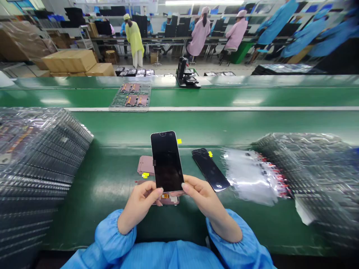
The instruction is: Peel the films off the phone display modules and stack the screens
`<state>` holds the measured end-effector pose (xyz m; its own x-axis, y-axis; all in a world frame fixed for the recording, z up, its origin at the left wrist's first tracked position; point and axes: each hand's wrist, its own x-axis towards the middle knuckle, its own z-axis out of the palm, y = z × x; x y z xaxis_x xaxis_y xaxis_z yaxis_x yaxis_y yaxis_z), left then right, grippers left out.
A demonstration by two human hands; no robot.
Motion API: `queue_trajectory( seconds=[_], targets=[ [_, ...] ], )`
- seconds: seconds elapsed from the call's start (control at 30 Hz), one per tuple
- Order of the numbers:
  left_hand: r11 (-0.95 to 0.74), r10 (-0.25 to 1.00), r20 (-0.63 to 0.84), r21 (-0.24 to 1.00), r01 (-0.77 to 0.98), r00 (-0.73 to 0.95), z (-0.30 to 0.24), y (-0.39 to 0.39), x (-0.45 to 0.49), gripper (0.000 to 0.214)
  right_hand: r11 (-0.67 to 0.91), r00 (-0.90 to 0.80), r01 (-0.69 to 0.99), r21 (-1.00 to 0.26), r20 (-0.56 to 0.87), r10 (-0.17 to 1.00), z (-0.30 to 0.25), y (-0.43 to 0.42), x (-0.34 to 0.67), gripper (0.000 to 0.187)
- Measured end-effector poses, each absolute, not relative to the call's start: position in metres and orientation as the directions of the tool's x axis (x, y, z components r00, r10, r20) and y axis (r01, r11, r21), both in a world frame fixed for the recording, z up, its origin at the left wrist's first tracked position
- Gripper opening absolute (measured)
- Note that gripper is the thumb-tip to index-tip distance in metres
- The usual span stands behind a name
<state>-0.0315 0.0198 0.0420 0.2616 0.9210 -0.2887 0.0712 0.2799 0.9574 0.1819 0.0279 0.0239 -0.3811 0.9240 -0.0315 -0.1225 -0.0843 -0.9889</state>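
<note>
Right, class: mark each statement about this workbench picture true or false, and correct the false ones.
1. The left hand and right hand both hold the black screen panel by its lower end. True.
2. A second black panel lies on the green bench left of the held one. False: it lies to the right.
3. Clear trays are piled in a left stack and a right stack. True.
4. The tray on the belt carries blue parts. False: its parts are pink.
</note>
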Motion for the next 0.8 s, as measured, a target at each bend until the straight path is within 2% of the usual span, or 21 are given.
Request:
queue_trajectory(
  seconds=[0.2, 0.4, 0.53, 0.67, 0.8],
  targets=[
    [0.332, 0.896, -0.314, 0.943, -0.004, 0.314, 0.047, 0.020, -0.032, 0.040, -0.135, -0.337, -0.223, -0.965, -0.054, 0.940, 0.022, 0.026, 0.176, 0.037],
    [0.350, 0.897, -0.326, 0.936, -0.027, 0.299, 0.049, 0.020, -0.033, 0.040, -0.278, -0.358, -0.344, -0.897, -0.148, 0.922, 0.026, 0.025, 0.174, 0.042],
    [0.348, 0.895, -0.323, 0.937, -0.028, 0.307, 0.048, 0.020, -0.034, 0.041, -0.293, -0.393, -0.332, -0.897, -0.151, 0.907, 0.025, 0.026, 0.175, 0.042],
    [0.403, 0.869, -0.341, 0.908, -0.115, 0.359, 0.048, 0.020, -0.038, 0.040, -0.252, -0.355, -0.261, -0.932, -0.150, 0.923, 0.025, 0.026, 0.174, 0.037],
    [0.459, 0.855, -0.380, 0.871, -0.176, 0.353, 0.045, 0.010, -0.037, 0.052, -0.315, -0.322, -0.167, -0.934, -0.250, 0.913, 0.029, 0.021, 0.173, 0.037]
  ],
)
